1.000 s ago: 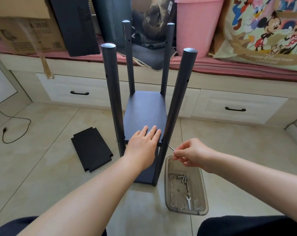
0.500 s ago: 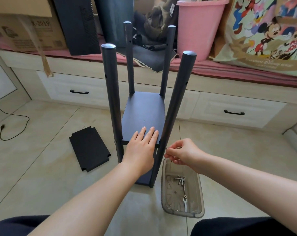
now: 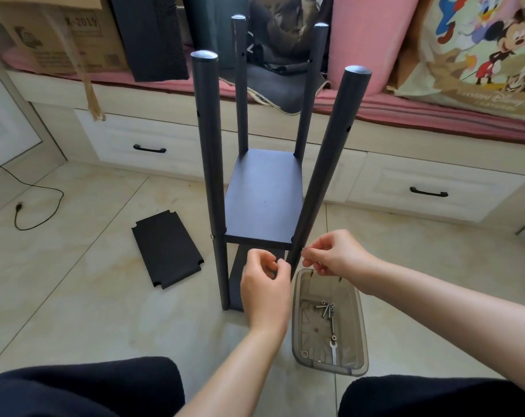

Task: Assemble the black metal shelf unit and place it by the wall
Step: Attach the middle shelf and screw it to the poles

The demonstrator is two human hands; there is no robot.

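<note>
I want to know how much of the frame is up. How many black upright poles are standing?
4: near left pole, near right pole, far left pole and far right pole, one at each corner of the fitted shelf. None seems hidden.

The cardboard box (image 3: 59, 34) at 11 o'clock reads "X-2019". The cartoon-print bag (image 3: 477, 49) at 2 o'clock reads "Disney".

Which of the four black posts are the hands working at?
The near right black metal post, leaning inward; both hands pinch at its shelf joint. The others stand untouched.
</note>
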